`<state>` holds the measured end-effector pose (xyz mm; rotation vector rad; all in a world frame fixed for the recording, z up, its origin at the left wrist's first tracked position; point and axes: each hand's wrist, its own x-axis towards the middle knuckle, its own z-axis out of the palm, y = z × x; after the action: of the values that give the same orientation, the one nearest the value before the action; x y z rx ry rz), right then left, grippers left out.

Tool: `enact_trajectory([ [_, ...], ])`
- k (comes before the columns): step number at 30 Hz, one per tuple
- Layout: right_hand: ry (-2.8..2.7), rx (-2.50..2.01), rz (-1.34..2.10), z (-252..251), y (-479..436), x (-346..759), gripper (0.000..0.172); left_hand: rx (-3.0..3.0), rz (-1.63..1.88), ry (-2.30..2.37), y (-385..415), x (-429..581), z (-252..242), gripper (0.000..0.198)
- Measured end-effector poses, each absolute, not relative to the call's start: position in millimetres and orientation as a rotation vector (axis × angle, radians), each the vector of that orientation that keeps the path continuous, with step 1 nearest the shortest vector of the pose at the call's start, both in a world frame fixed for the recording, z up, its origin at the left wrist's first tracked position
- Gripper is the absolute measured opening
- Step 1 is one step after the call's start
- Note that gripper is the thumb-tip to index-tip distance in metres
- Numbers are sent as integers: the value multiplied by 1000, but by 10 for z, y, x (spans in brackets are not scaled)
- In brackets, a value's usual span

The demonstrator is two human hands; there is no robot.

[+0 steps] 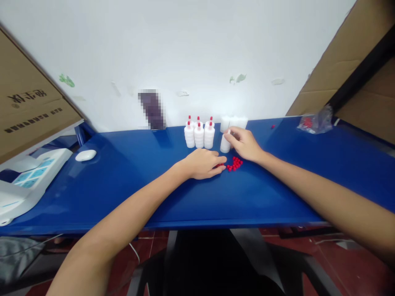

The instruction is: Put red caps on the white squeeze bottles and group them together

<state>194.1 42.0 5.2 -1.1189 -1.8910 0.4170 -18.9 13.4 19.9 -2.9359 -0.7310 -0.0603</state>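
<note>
My right hand (243,142) grips an upright white squeeze bottle (225,144) near its top, and the bottle's base appears to rest on the table. My left hand (205,163) reaches in from the left, its thumb and index finger stretched out and a little apart over some small red caps. Just right of those fingertips lies a loose pile of red caps (236,163). Several white bottles with red caps (199,135) stand in rows behind my left hand. More white bottles (234,122), partly hidden by my right hand, stand against the wall.
The blue table (123,181) meets a white wall. A clear plastic bag (316,121) with red caps lies at the right, near a stray red cap (273,127). At the left are a white earbud case (85,155) and a white device (33,176). Cardboard (27,98) stands on both sides.
</note>
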Motion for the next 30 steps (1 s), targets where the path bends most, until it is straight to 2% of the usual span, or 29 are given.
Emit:
enact_trajectory([
  [18, -1920, -1130, 411, 75, 418, 1956, 29, -2885, -134, -984, 125, -173, 182, 48],
  [30, -1929, -1132, 393, 68, 431, 1957, 30, -2949, -62, -858, 167, -221, 209, 41],
])
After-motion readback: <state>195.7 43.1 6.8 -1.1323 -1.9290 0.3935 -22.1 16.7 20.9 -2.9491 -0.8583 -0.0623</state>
